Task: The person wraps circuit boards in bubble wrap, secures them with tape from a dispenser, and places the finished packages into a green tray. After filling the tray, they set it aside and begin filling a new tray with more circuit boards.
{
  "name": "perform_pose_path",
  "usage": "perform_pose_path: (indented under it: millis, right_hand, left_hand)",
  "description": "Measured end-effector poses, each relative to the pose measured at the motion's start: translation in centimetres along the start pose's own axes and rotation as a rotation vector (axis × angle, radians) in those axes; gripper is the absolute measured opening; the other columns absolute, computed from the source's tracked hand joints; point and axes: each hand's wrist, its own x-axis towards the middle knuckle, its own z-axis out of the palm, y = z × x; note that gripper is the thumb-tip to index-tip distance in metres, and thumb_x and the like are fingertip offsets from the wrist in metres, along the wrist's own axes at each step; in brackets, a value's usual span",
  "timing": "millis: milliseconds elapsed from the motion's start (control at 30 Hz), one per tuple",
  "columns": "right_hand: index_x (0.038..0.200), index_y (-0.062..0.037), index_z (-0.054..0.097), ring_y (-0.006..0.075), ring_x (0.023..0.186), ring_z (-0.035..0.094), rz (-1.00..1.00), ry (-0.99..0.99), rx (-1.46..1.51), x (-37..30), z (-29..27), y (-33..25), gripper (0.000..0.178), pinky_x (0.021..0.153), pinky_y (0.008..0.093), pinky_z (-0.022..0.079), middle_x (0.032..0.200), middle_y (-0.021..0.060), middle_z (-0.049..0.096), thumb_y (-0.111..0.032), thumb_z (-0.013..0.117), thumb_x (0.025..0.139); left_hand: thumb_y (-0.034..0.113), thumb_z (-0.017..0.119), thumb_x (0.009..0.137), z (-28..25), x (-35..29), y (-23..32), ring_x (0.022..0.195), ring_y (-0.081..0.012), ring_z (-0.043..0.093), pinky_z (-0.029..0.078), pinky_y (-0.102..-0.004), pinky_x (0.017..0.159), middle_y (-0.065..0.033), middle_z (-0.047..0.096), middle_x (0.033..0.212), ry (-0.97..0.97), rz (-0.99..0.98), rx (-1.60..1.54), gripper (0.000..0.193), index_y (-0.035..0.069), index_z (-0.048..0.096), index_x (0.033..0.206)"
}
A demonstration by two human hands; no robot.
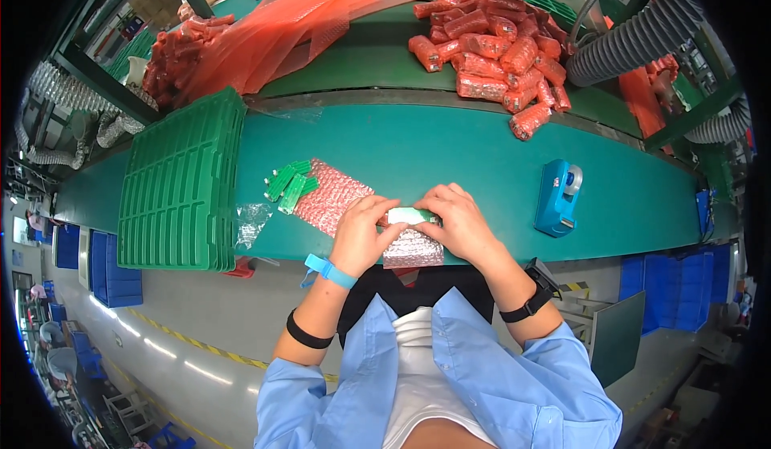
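At the near edge of the bench, my left hand and my right hand close on the two ends of a small green and white strip-shaped bundle. Beneath that bundle lies a sheet of clear bubble wrap, its front part reaching to the bench edge. Left of my hands, pinkish bubble wrap is spread out flat. Several green strips, which look like circuit boards, rest loosely at its left end. My fingers cover part of the bundle's ends.
A blue tape dispenser stands at the right. Green crates stand upright at the left, beside a crumpled clear plastic piece. On the raised shelf behind are a pile of red-wrapped packages and red bubble wrap sheets.
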Motion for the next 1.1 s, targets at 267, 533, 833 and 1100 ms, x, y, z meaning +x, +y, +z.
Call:
perform_pose_path:
  millis: [267,533,833,1100]
  right_hand:
    - [0.116,-0.0088,0.08,0.0309,0.102,0.064,-0.004,0.017,0.017,0.2,0.3,0.4,0.037,0.093,0.0428,0.053,0.108,0.0081,0.071,-0.017,0.088,0.081]
    - [0.118,-0.011,0.08,0.0312,0.106,0.064,0.056,-0.061,0.09,1.0,-0.6,1.0,0.034,0.096,0.0459,0.052,0.109,0.0077,0.071,-0.017,0.085,0.084]
    - [0.104,-0.0072,0.072,0.0329,0.1,0.063,-0.034,-0.095,0.006,0.2,-1.1,0.3,0.025,0.092,0.046,0.051,0.106,0.0092,0.068,-0.01,0.084,0.081]
    - [0.096,-0.0096,0.063,0.0299,0.099,0.062,-0.314,0.21,-0.23,-1.8,1.7,2.5,0.024,0.089,0.046,0.049,0.104,0.0069,0.065,-0.01,0.081,0.079]
  left_hand:
    - [0.014,0.083,0.089,-0.2,0.8,0.5,0.087,-0.0293,0.071,0.058,-0.0401,0.08,-0.0152,0.074,0.11,-0.032,-0.018,-0.003,0.038,-0.001,0.077,0.124]
    - [0.01,0.082,0.089,-0.2,1.7,-1.3,0.088,-0.0286,0.068,0.057,-0.0395,0.078,-0.0135,0.072,0.102,-0.051,0.152,0.102,0.032,0.0,0.078,0.12]
    - [0.008,0.083,0.088,0.5,0.3,0.2,0.101,-0.031,0.072,0.06,-0.0431,0.086,-0.0143,0.075,0.113,-0.113,-0.015,-0.064,0.027,0.001,0.077,0.114]
    - [0.006,0.083,0.086,1.9,0.5,0.0,0.106,-0.0337,0.072,0.061,-0.0448,0.09,-0.0111,0.075,0.117,-0.009,0.248,0.079,0.023,0.004,0.077,0.108]
